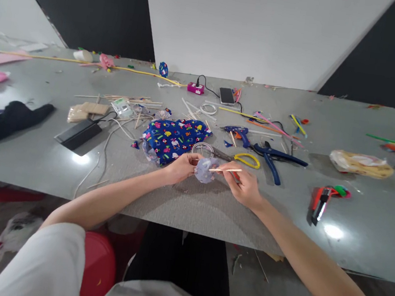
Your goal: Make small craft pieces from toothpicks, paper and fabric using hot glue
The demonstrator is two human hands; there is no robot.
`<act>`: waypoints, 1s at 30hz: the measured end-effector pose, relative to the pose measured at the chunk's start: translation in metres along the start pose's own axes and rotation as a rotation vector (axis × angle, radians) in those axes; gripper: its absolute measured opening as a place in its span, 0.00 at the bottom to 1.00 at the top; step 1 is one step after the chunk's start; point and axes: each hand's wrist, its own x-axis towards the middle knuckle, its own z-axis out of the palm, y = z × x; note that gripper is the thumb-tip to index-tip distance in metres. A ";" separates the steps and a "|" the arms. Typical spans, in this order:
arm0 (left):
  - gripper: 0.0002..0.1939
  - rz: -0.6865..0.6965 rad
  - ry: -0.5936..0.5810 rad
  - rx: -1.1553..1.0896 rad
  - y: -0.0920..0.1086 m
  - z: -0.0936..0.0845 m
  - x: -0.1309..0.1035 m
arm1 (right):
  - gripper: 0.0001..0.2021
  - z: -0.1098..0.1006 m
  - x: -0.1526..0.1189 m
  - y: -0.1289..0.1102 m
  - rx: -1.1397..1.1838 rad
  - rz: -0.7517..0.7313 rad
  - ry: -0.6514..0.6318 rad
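The left hand (pixel 182 168) held a pale disc (pixel 203 171); the right hand (pixel 245 186) held a thin stick (pixel 232 170), its left tip at the disc. Beyond lay patterned fabric (pixel 175 140), left, and blue cutters (pixel 272 153), right.

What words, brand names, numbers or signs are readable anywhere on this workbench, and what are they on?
None are readable.
Magenta plastic power block: white labels, too small to read.
Small pale plastic packet: any print is too blurred to read.
Blue cloth with a multicoloured pattern: small printed shapes, but no lettering I can make out.
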 end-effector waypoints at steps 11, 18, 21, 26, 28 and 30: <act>0.14 0.153 0.032 0.236 -0.008 -0.006 0.004 | 0.08 0.004 0.000 -0.002 0.002 0.152 0.058; 0.10 0.205 -0.015 0.417 -0.002 -0.006 0.002 | 0.08 0.006 -0.001 0.001 0.049 0.208 0.075; 0.07 0.237 -0.056 0.491 0.001 -0.005 0.002 | 0.08 0.007 0.001 -0.001 0.051 0.199 0.075; 0.10 0.285 -0.056 0.646 0.004 -0.003 0.001 | 0.09 0.007 0.002 0.001 0.070 0.235 0.051; 0.11 0.288 -0.056 0.679 0.005 -0.002 0.000 | 0.09 0.007 0.002 0.003 0.067 0.244 0.055; 0.10 0.280 -0.051 0.691 0.006 -0.002 -0.001 | 0.09 0.007 0.001 0.005 0.053 0.247 0.066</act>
